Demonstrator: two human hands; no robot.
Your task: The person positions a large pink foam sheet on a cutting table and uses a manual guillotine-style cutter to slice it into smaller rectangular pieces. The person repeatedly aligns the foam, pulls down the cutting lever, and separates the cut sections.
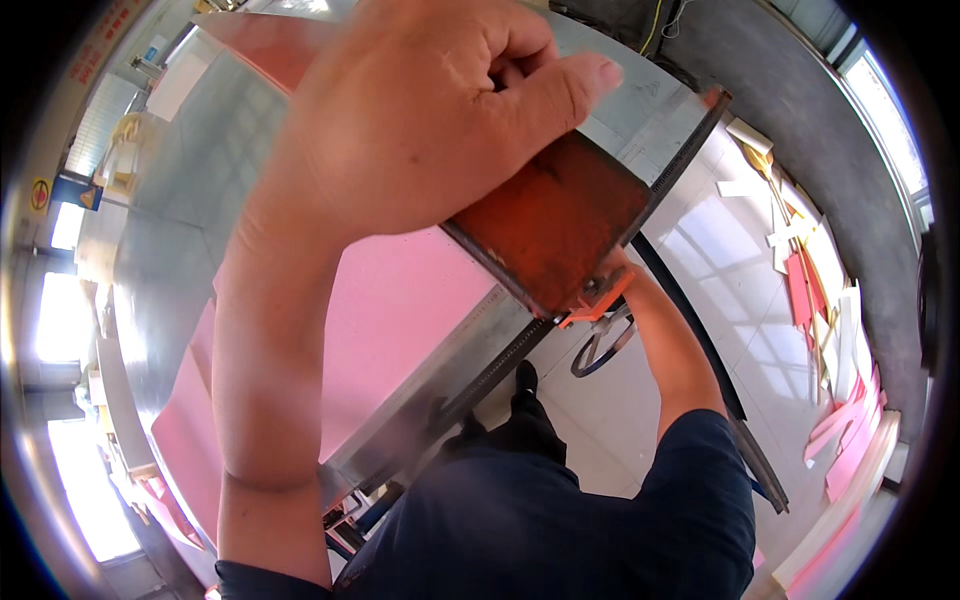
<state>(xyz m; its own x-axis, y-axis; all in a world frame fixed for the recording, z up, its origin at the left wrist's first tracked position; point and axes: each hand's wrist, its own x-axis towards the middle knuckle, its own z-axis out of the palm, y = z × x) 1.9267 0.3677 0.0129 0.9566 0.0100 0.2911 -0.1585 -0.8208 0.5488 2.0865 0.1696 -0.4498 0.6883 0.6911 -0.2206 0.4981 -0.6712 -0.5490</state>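
Observation:
My left hand (430, 120) is raised large in front of the view, back of the hand up. Its fingers are curled under and its thumb points right; whatever they hold, if anything, is hidden. Below it is a rusty orange-red metal block (560, 225) with a smooth top and dark edges, partly covered by the hand. My right hand (617, 266) is at the block's near right corner, beside an orange bracket (597, 297); its fingers are mostly hidden. A pink sheet (390, 310) lies on the grey metal table (180, 260) under my left forearm.
A dark toothed rail (500, 358) runs along the table's near edge. A looped handle (603, 345) hangs beneath the bracket. Long black bars (690, 325) cross the right side. Pink, white and yellow offcuts (810, 290) lie along the right wall. Bright windows are at the left.

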